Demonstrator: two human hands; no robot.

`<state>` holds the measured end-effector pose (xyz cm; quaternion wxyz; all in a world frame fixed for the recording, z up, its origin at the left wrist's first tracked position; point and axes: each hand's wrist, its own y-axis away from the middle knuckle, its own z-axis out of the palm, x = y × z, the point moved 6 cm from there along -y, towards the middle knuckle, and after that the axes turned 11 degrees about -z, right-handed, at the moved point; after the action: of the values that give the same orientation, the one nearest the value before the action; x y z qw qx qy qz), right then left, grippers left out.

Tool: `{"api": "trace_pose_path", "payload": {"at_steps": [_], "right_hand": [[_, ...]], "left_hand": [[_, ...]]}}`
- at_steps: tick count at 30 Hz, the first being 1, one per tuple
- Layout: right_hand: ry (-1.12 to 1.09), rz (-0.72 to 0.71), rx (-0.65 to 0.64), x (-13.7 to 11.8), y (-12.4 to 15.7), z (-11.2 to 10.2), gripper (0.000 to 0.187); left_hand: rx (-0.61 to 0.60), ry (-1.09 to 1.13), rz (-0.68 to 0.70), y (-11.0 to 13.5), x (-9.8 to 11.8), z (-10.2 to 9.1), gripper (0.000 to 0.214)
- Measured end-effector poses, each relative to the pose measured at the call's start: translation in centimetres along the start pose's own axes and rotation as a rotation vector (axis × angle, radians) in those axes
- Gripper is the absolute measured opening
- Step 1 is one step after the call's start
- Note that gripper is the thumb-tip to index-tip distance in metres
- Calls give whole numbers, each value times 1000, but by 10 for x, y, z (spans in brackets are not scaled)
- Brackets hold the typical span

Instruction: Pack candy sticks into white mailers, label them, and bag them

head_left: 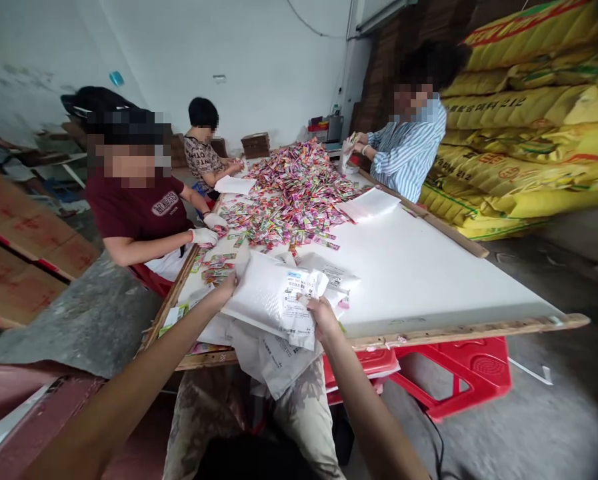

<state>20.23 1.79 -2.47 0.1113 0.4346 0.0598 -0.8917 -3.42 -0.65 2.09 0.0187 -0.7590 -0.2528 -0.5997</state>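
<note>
A plump white plastic mailing bag (263, 290) with printed text and a label is held up over the table's near edge. My left hand (227, 288) grips its left side, and my right hand (323, 313) is closed on its right end, thumb on top. Beneath it, more white printed bags (273, 357) hang over the edge toward my lap. Another white bag (336, 277) lies just behind it. Small colourful packets (219, 267) lie left of the bag, near my left hand.
A large heap of colourful packets (293, 193) covers the middle of the white table (429, 280). Three people sit or stand around it, handling packets. White sheets or bags (369, 203) lie at the right. A red stool (459, 373) stands below; yellow sacks (519, 120) are stacked at right, cartons (23, 247) at left.
</note>
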Motion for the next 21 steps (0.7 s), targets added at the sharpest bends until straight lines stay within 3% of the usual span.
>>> {"api": "trace_pose_path", "payload": {"at_steps": [6,12,17,21], "right_hand": [[-14,-313,10,-48,10,-18,45],[96,-361,104,-64,46,-37,45],[247,-394,-19,-65,96,-17,42],[404,-410,-243,-66,123,23,51]], "left_hand": [[-177,110,222,39,48,34,67],[-426,253,140,89,24,57,69],[-364,333,167,148,2,29,55],[-179,517,258,198,-10,-14,44]]}}
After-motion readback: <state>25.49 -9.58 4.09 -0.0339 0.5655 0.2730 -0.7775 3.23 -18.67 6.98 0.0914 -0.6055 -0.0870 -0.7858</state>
